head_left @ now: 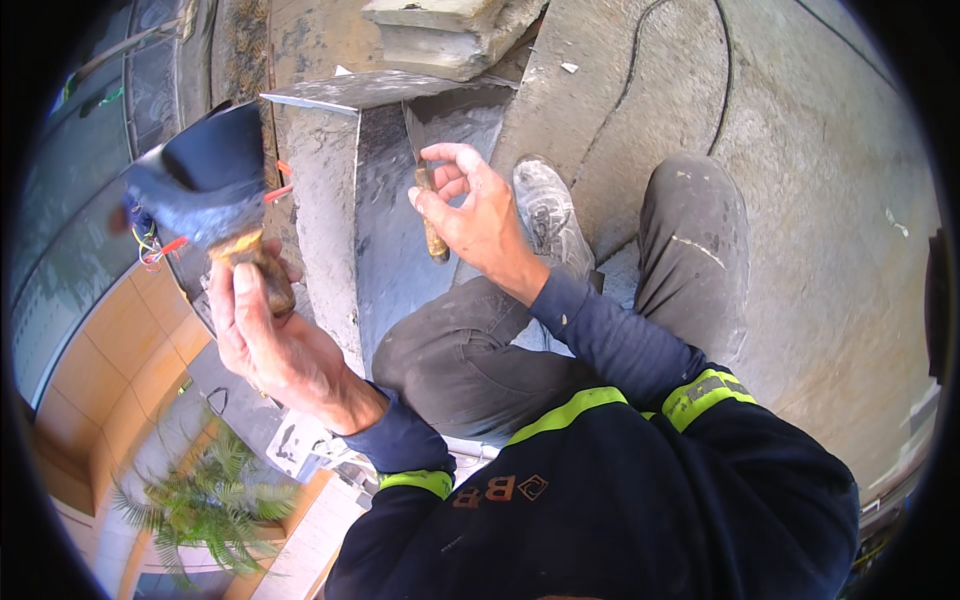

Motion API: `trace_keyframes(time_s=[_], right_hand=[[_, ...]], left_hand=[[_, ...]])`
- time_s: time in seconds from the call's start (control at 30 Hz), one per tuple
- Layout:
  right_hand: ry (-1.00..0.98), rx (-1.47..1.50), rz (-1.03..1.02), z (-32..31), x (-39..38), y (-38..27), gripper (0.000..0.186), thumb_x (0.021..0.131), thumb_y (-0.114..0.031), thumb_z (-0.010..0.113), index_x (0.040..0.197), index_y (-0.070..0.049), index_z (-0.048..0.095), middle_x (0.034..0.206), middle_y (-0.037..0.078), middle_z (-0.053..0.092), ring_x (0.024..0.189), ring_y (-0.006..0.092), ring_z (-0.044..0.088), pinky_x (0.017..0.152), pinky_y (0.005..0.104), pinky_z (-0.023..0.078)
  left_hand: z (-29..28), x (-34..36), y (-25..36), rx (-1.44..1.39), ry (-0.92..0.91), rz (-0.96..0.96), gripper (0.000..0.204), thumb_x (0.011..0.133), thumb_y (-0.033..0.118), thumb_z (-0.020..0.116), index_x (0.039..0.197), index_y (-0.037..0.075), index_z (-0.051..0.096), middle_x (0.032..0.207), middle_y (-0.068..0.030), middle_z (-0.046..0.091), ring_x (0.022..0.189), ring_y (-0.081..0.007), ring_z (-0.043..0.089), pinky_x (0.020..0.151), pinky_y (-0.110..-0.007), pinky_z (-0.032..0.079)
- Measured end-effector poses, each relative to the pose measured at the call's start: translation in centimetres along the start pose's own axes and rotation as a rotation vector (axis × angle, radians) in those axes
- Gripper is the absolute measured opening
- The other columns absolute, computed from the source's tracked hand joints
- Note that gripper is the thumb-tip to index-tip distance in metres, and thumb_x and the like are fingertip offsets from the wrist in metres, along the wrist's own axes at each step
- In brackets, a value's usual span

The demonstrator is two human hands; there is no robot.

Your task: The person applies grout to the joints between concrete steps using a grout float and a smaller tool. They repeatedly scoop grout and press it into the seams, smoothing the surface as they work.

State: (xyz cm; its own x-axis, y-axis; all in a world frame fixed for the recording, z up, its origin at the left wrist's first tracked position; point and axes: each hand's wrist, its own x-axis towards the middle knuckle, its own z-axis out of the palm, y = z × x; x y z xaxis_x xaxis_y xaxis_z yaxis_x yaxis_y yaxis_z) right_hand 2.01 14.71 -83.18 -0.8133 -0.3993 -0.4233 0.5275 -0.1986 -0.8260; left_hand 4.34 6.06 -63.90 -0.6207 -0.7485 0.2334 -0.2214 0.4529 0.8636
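Note:
My left hand [275, 335] is raised at the left and closed around the worn wooden handle of a broad-headed tool [205, 180]. Its dark, curved head is smeared by motion, so its exact kind is unclear. Near the middle, my right hand [475, 210] grips a narrow-bladed trowel [432, 225] between thumb and fingers. That trowel's thin blade points away from me, and its speckled wooden handle hangs below my thumb. Beneath it is a grey, mortar-smeared trough-like surface [400, 255] with a raised pale edge.
A broken concrete block [430, 35] sits at the far side. Dark cable [725, 80] runs over the concrete floor [820, 200]. Orange-tipped parts and loose wires [150, 248] show at the left. A leafy plant [205, 495] stands lower down, near orange-tan panelling [115, 345]. My shoe [548, 215] rests beside the trough.

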Motion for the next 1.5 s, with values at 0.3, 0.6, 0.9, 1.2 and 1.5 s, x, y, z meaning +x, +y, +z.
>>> trace_keyframes(time_s=[0.3, 0.6, 0.9, 1.2, 1.5], right_hand=[[0.074, -0.459, -0.590, -6.3, -1.9, -8.0, 0.051, 0.083, 0.001, 0.081, 0.131, -0.012, 0.074, 0.113, 0.006, 0.071, 0.091, 0.0156, 0.067, 0.069, 0.0270, 0.052], [0.014, -0.826, -0.949, -6.8, -0.5, -15.1, 0.051, 0.078, -0.001, 0.078, 0.127, -0.016, 0.077, 0.111, 0.008, 0.069, 0.102, 0.0297, 0.067, 0.089, 0.0409, 0.055], [0.021, -0.857, -0.728, -8.1, -0.6, -13.2, 0.046, 0.082, -0.003, 0.077, 0.126, -0.016, 0.077, 0.111, 0.008, 0.068, 0.100, 0.0306, 0.067, 0.085, 0.0405, 0.055], [0.074, 0.063, 0.003, -3.0, -0.5, -0.4, 0.049, 0.092, -0.013, 0.084, 0.138, -0.012, 0.066, 0.117, 0.004, 0.065, 0.100, 0.0114, 0.063, 0.083, 0.0289, 0.057], [0.190, 0.186, -0.016, 4.9, 0.2, 1.2, 0.052, 0.090, -0.014, 0.086, 0.136, -0.008, 0.062, 0.115, 0.007, 0.064, 0.095, 0.0159, 0.064, 0.078, 0.0320, 0.057]], left_hand=[[-0.2, 0.7, -1.3, 0.290, -0.016, -0.042, 0.032, 0.100, 0.008, 0.074, 0.130, -0.004, 0.075, 0.114, -0.0128, 0.078, 0.095, -0.0139, 0.069, 0.086, -0.030, 0.056], [0.5, 0.6, -0.7, 0.521, -0.105, 0.162, 0.027, 0.095, 0.007, 0.075, 0.119, -0.004, 0.078, 0.100, -0.0169, 0.076, 0.088, -0.0220, 0.074, 0.083, -0.033, 0.056], [0.3, 0.9, -0.9, 0.507, -0.016, 0.368, 0.027, 0.098, 0.003, 0.072, 0.123, -0.006, 0.076, 0.100, -0.0149, 0.075, 0.085, -0.0206, 0.072, 0.079, -0.033, 0.056], [0.1, 0.4, -1.0, 0.343, 0.090, 0.099, 0.042, 0.106, 0.015, 0.070, 0.139, -0.009, 0.068, 0.101, -0.0065, 0.074, 0.084, -0.0106, 0.063, 0.077, -0.025, 0.051], [0.4, -0.6, -0.6, 0.323, 0.068, 0.038, 0.041, 0.108, 0.020, 0.062, 0.137, -0.009, 0.069, 0.109, -0.0113, 0.078, 0.092, -0.0124, 0.066, 0.083, -0.028, 0.050]])
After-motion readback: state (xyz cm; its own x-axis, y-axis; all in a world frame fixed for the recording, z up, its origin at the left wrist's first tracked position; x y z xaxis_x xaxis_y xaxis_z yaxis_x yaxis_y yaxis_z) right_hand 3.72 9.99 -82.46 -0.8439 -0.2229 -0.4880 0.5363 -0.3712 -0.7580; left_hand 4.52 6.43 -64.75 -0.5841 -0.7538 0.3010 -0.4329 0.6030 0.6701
